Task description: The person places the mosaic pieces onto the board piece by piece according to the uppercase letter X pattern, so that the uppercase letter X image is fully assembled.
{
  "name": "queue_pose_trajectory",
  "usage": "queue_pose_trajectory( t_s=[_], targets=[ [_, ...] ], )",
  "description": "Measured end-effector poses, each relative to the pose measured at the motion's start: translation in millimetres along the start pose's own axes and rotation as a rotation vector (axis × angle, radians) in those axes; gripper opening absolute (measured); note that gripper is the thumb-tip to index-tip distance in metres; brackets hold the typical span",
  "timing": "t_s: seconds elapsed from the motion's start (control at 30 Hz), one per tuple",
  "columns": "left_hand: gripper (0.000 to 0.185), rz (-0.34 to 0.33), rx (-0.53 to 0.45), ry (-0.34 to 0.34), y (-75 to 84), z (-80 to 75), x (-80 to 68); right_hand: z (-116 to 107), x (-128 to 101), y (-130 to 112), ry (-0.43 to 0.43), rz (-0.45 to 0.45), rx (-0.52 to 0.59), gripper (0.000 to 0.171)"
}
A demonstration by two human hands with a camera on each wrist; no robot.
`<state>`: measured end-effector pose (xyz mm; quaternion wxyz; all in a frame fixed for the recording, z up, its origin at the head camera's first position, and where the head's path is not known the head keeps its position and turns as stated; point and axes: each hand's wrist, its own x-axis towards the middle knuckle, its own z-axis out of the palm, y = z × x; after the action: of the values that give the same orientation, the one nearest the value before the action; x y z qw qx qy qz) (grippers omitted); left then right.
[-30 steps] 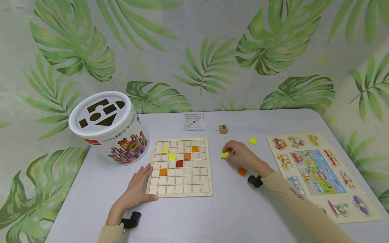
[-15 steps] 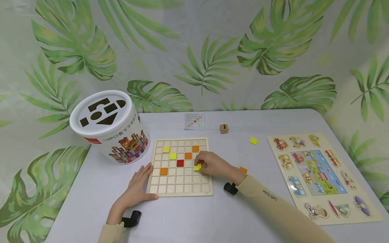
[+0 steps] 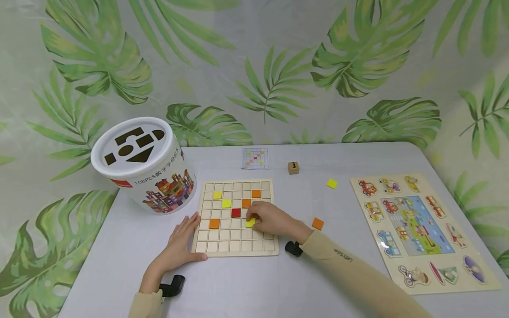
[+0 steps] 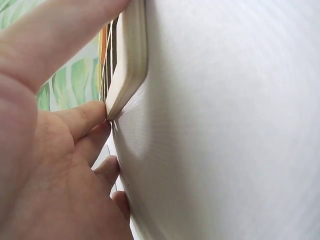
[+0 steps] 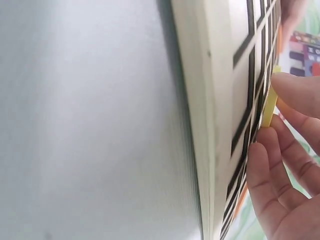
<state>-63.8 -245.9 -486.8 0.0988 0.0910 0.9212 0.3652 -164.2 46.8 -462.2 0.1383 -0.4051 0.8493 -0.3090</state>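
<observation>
A second ago the right hand (image 3: 270, 219) was out on the table at 3 o'clock of the wooden grid board (image 3: 235, 250), pinching a yellow square tile (image 3: 250, 222). It has since carried the tile over the board and slid toward 9 o'clock, holding it just below-right of the red tile (image 3: 236, 213).

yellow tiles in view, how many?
4. Two sit in the grid board, upper left and one cell down-right; the right hand pinches one over the board; one lies loose on the table. The hand may hide more.
</observation>
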Motion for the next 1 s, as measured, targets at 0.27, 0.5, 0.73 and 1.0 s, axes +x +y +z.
queue_pose_trajectory(
  t_s=[0.27, 0.5, 0.73, 1.0],
  targets=[
    [0.111, -0.004, -0.003, 0.003, 0.8, -0.4, 0.0, 6, 9, -5, -0.002, -0.021, -0.036, 0.016],
    [0.110, 0.018, -0.009, 0.011, 2.8, -2.2, -1.3, 8, 16, -13, -0.001, 0.012, -0.060, 0.014],
    [0.110, 0.008, -0.002, -0.001, 0.7, -2.0, -1.7, 22, 42, -37, -0.018, -0.032, -0.022, 0.020],
    [0.109, 0.022, -0.011, 0.001, -1.6, -0.9, -1.3, 41, 69, -54, -0.038, -0.009, -0.182, 0.020]
  ],
)
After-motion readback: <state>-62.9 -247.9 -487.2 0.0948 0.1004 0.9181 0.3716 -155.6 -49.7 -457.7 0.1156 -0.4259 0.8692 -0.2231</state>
